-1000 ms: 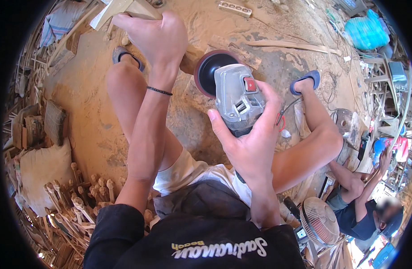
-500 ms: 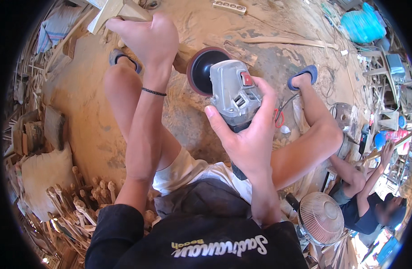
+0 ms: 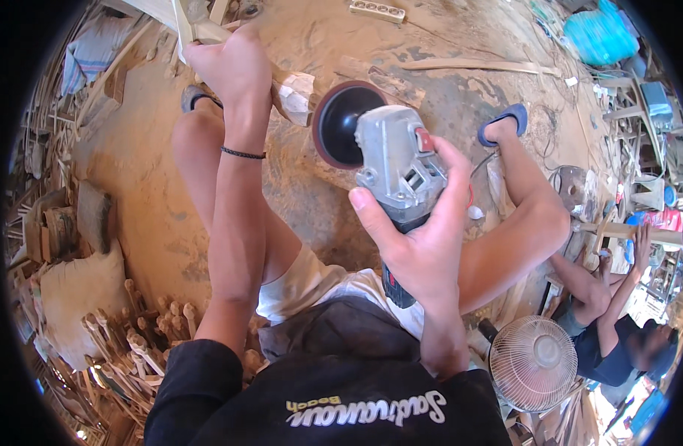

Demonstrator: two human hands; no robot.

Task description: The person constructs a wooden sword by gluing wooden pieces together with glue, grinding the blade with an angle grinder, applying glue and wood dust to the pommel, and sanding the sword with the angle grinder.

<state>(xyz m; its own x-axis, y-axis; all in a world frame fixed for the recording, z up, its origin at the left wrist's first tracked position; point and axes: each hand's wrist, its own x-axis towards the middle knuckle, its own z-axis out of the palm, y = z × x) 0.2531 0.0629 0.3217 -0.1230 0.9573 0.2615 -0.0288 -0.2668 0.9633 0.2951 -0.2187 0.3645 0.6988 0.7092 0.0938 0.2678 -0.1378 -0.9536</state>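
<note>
My right hand is wrapped round the body of a grey angle grinder, with its red switch by my fingers. On the grinder's head sits a round black pad with a reddish-brown sanding rim. My left hand is closed on a carved piece of wood, its fingers mostly hidden behind the back of the hand. The wood's pale, faceted end sticks out to the right, close beside the disc's left edge. Whether disc and wood touch, I cannot tell.
Carved wooden sticks stand bunched at lower left by a pale sack. A fan stands at lower right, near a co-worker handling wood. A power strip and a long wooden strip lie on the dusty ground.
My left hand has shifted a little left with the wood turned, so its faceted end now shows. The grinder has moved slightly right and down in my right hand.
</note>
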